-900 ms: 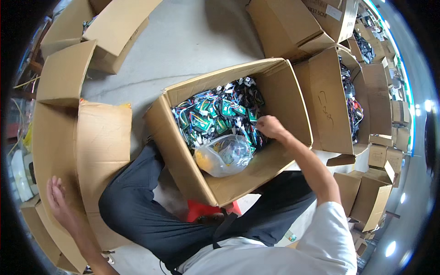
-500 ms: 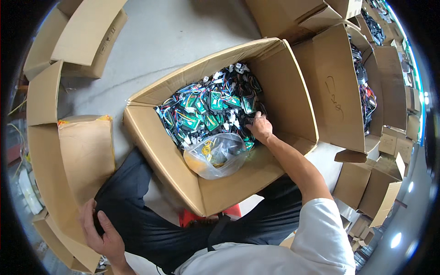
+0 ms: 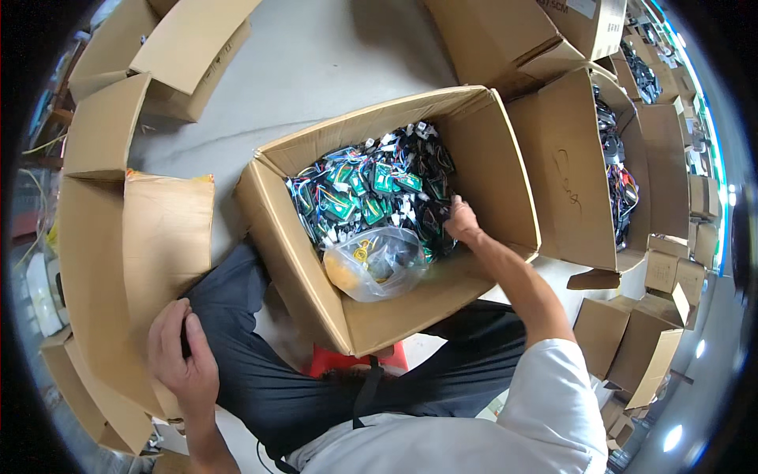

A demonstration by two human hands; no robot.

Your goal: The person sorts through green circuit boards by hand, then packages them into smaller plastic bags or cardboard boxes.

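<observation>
In front of me stands a large open cardboard box [image 3: 302, 268]. Inside it lies a heap of green circuit boards [image 3: 384, 179] with colored wires, white connectors and black parts. A clear plastic bag [image 3: 375, 265] with yellow items in it rests on the near side of the heap. My right hand [image 3: 461, 219] reaches in over the right edge of the pile, fingers bent together; their tips and whatever they grip are hidden. Beside my left knee, my left hand [image 3: 183, 351] is held with loosely curved fingers, thumb apart, and nothing visible in it.
Several cardboard boxes surround me. At the left is a tall open box [image 3: 95, 276] with a loose flap [image 3: 167, 237]. Another open box [image 3: 564, 174] at the right holds black parts and wires. A red object [image 3: 324, 361] shows between my legs.
My view has shifted slightly. My right hand has drawn its fingers closer together at the heap's right edge. My left hand stays by the knee, and the bag remains in the box.
</observation>
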